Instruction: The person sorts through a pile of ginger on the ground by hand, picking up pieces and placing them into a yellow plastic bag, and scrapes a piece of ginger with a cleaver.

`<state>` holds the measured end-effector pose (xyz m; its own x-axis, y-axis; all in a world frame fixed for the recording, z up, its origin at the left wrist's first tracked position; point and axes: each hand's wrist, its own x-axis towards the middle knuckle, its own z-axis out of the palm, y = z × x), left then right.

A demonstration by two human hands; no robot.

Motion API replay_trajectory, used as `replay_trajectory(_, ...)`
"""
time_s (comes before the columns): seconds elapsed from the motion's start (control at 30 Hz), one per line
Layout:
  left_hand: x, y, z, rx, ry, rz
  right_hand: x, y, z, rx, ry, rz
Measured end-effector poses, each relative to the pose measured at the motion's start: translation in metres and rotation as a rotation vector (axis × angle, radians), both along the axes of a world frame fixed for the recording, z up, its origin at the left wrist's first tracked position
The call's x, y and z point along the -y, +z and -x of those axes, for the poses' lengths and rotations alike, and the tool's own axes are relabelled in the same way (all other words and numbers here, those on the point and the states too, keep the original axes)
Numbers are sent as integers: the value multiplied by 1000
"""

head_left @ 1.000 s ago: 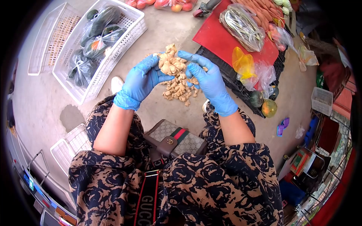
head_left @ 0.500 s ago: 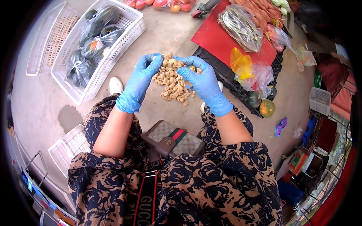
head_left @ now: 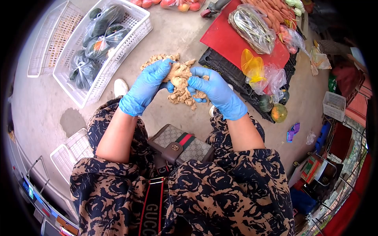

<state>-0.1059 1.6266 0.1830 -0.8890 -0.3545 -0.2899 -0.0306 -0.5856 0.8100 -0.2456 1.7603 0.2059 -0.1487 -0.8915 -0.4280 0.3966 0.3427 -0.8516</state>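
Up in front of me I hold a large knobbly piece of ginger (head_left: pixel 180 75), pale tan and branched. My left hand (head_left: pixel 146 84), in a blue glove, is closed on its left side, the thumb on top. My right hand (head_left: pixel 217 91), gloved in the same blue, has its fingers and thumb closed at the right side of the ginger. Beneath, a pile of ginger (head_left: pixel 183 98) lies on the floor, partly hidden by the hands and the held piece. A patterned handbag (head_left: pixel 181 144) rests across my lap.
A white crate (head_left: pixel 136 51) with bagged dark green vegetables (head_left: pixel 104 23) stands to the left, another white crate (head_left: pixel 65 33) beside it. On the right, a red board (head_left: pixel 224 37) on a black pallet carries a bag of long stems (head_left: pixel 252 29). A pumpkin (head_left: pixel 278 113) sits near the pallet.
A large ginger piece is now lifted between both hands, nearer to me. The left hand has turned and its fingers wrap the ginger; the right hand has shifted slightly right.
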Motion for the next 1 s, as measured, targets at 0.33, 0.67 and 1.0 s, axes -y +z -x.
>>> replay_trajectory(0.33,-2,11,0,105,-118,-42,-1,-17,-10,-710,-31,300)
replay_trajectory(0.67,-5,3,1,178,-78,425,3,-3,-2,-178,-7,34)
replay_trajectory(1.0,-1,15,0,180,-193,274,5,-13,1,-350,-44,96)
